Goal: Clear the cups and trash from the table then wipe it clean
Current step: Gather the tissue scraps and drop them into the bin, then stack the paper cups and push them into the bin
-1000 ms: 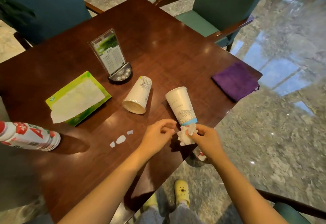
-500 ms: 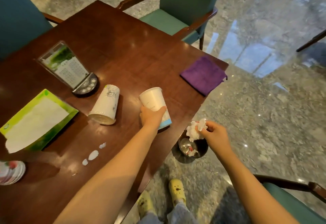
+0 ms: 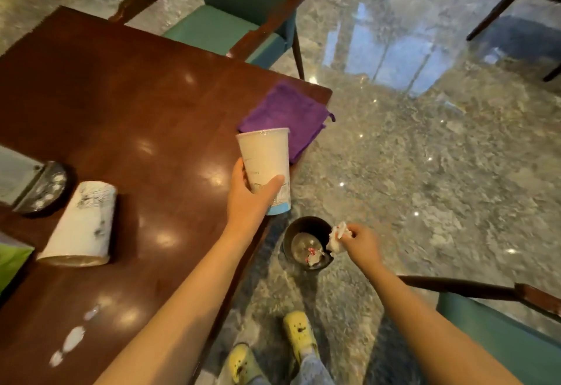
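My left hand (image 3: 247, 199) grips a white paper cup (image 3: 264, 160) with a blue base, held upright above the table's near edge. My right hand (image 3: 361, 243) pinches a crumpled white tissue (image 3: 337, 237) right over the rim of a small dark trash bin (image 3: 306, 243) on the floor. A second paper cup (image 3: 80, 223) lies on its side on the brown table (image 3: 121, 105). White spill spots (image 3: 73, 337) mark the table near its front edge. A folded purple cloth (image 3: 285, 117) lies at the table's right corner.
A menu stand (image 3: 39, 186) on a dark round base sits at the left, with a green tissue pack (image 3: 9, 263) below it. Teal chairs stand behind the table (image 3: 239, 20) and at the lower right (image 3: 498, 333). My feet in yellow shoes (image 3: 299, 334) are on the marble floor.
My left hand has lifted the blue-based cup off the table. My right hand has carried the tissue from the table edge down to the bin's rim. The view has swung right.
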The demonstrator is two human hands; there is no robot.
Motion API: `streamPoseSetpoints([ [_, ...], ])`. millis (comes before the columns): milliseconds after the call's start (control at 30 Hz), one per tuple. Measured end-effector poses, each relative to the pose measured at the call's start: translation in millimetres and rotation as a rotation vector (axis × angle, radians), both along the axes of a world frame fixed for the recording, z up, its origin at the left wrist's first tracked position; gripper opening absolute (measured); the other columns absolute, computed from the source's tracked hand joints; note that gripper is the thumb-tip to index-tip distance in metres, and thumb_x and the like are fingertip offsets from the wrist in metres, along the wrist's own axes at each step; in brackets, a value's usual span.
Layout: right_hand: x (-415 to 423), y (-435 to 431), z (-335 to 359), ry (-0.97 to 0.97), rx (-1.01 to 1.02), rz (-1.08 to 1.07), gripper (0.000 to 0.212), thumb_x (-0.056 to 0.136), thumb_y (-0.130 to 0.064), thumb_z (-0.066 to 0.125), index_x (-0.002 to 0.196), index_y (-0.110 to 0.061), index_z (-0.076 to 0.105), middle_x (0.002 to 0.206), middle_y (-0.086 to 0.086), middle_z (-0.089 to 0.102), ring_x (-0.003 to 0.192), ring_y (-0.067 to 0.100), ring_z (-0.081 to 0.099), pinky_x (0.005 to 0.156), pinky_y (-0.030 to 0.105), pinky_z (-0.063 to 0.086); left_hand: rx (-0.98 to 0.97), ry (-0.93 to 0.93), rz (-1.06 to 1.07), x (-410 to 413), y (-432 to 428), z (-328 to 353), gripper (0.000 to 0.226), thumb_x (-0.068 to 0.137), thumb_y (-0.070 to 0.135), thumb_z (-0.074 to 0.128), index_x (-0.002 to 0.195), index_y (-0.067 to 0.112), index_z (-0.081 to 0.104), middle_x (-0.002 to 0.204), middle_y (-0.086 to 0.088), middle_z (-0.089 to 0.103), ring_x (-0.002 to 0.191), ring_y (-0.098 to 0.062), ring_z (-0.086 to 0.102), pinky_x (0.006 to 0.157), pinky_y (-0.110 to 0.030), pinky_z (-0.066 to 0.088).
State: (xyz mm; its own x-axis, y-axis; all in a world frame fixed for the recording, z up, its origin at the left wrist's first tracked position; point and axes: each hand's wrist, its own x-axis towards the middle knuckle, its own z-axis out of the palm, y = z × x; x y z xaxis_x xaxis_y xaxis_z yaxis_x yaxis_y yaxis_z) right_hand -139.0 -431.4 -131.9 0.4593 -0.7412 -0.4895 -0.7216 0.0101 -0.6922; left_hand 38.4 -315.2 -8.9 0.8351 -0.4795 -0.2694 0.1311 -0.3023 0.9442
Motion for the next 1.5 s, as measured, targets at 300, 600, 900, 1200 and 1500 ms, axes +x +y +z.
streamPoseSetpoints([
  [300, 19, -15, -112, 0.140, -0.004, 0.036, 0.020, 0.088, -0.013, 0.051, 0.090, -0.008, 0.070, 0.079, 0.010, 0.069, 0.073, 0.026, 0.063, 0.050, 0.025, 0.035, -0.129, -0.063, 0.028, 13, -11, -40, 0.066, 0.078, 0.040, 0.064, 0.136, 0.025, 0.037, 0.112, 0.016, 0.059, 0.093, 0.006, 0.062, 0.070, -0.013, 0.051],
  [600, 46, -17, -190, 0.297, 0.046, 0.158, 0.035, 0.092, -0.017, 0.050, 0.124, -0.004, 0.053, 0.126, 0.022, 0.051, 0.112, 0.036, 0.053, 0.092, 0.034, 0.043, -0.268, -0.074, 0.024, 13, -2, -59, 0.061, 0.070, 0.049, 0.058, 0.126, 0.029, 0.046, 0.114, 0.009, 0.064, 0.104, -0.012, 0.063, 0.075, -0.022, 0.052],
  [900, 56, -26, -127, 0.099, 0.059, 0.120, 0.050, 0.090, -0.027, 0.058, 0.133, -0.007, 0.045, 0.130, 0.015, 0.057, 0.114, 0.028, 0.057, 0.092, 0.036, 0.047, -0.289, -0.076, -0.028, 9, -2, -49, 0.065, 0.071, 0.046, 0.058, 0.130, 0.023, 0.043, 0.113, 0.009, 0.063, 0.099, -0.005, 0.064, 0.073, -0.018, 0.051],
  [1200, 60, -25, 98, -0.554, 0.207, 0.252, 0.030, 0.085, -0.035, 0.061, 0.115, -0.034, 0.056, 0.113, -0.006, 0.066, 0.108, 0.010, 0.061, 0.094, 0.033, 0.051, -0.288, 0.029, -0.160, -4, 0, -22, 0.063, 0.069, 0.043, 0.065, 0.128, 0.035, 0.043, 0.122, 0.006, 0.061, 0.111, -0.013, 0.061, 0.087, -0.031, 0.053],
  [1500, 63, -7, 133, -0.539, 0.305, 0.182, 0.048, 0.085, -0.022, 0.064, 0.130, -0.025, 0.047, 0.114, -0.008, 0.065, 0.101, 0.005, 0.065, 0.078, 0.021, 0.055, -0.221, 0.116, -0.292, -21, -12, -13, 0.058, 0.088, 0.053, 0.035, 0.140, 0.028, 0.032, 0.137, -0.001, 0.050, 0.127, -0.016, 0.048, 0.103, -0.036, 0.043],
])
